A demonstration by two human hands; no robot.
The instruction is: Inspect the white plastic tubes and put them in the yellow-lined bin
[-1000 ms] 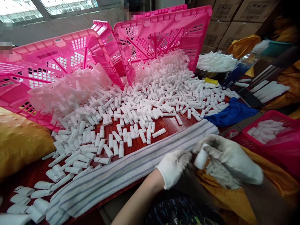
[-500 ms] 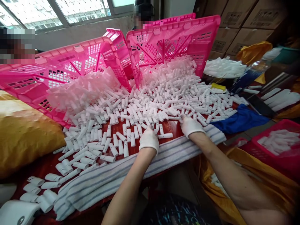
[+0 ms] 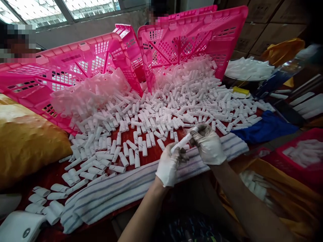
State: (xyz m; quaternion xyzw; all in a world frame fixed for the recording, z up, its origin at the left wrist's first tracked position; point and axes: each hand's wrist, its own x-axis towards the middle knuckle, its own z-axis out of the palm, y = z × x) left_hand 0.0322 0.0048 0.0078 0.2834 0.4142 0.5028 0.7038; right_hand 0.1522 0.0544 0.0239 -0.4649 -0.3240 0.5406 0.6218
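Right, you have one white tube [image 3: 183,141] at both ends: your gloved left hand [image 3: 171,163] pinches the lower end, your gloved right hand [image 3: 208,143] grips the upper end, fingers closed on it, their tips greyish! It slants up from left to right between your hands, in view just beyond the striped towel [image 3: 141,183] along the near edge of the red table [image 3: 153,155]. Ahead of you, loose tubes [image 3: 181,101] spread across the tabletop, many with dark marks, heaping up against the pink crates [image 3: 83,55]. Over to the right of your right hand, a blue cloth [image 3: 268,127] lies crumpled, with a yellow spool [image 3: 241,90] farther back; below it, a pink basket [image 3: 280,168] carries more white pieces, and beside your right forearm sags an orange sack [image 3: 290,198]
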